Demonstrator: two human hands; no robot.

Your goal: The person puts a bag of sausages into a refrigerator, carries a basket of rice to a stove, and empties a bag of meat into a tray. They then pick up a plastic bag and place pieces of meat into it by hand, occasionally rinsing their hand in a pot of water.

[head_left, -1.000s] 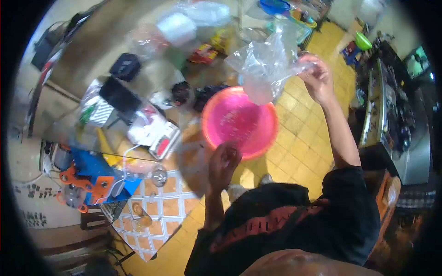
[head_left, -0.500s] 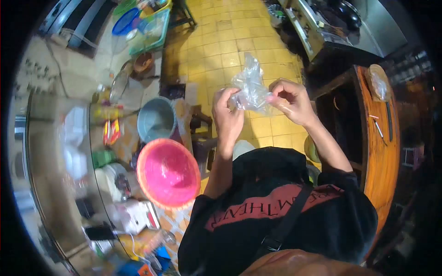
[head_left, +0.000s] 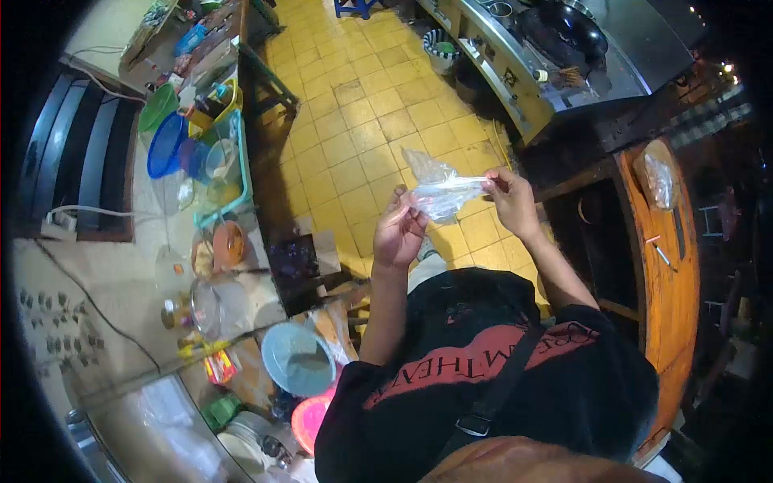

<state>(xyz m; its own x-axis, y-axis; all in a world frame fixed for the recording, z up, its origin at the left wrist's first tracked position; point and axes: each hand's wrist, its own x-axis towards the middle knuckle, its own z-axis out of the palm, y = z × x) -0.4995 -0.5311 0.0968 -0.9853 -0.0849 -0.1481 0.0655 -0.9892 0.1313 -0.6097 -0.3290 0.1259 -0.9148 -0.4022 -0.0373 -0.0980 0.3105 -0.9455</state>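
Observation:
Between my two hands a clear plastic bag is stretched sideways, crumpled and see-through, above the yellow tiled floor. My left hand pinches its left edge with thumb and fingers. At the other side my right hand grips a twisted, whitish strip of the plastic between thumb and fingertips. A loose flap of the bag sticks up past the left hand. Whether anything is inside the bag I cannot make out.
A blue-grey basin and a pink basin stand at lower left. A teal tray with containers lies on the left counter. On the right are a wooden cabinet top and, farther off, a stove with a black wok.
The view has turned, so the basins sit lower and more of the stove shows. The bag, bunched up before, is now pulled out sideways between both hands.

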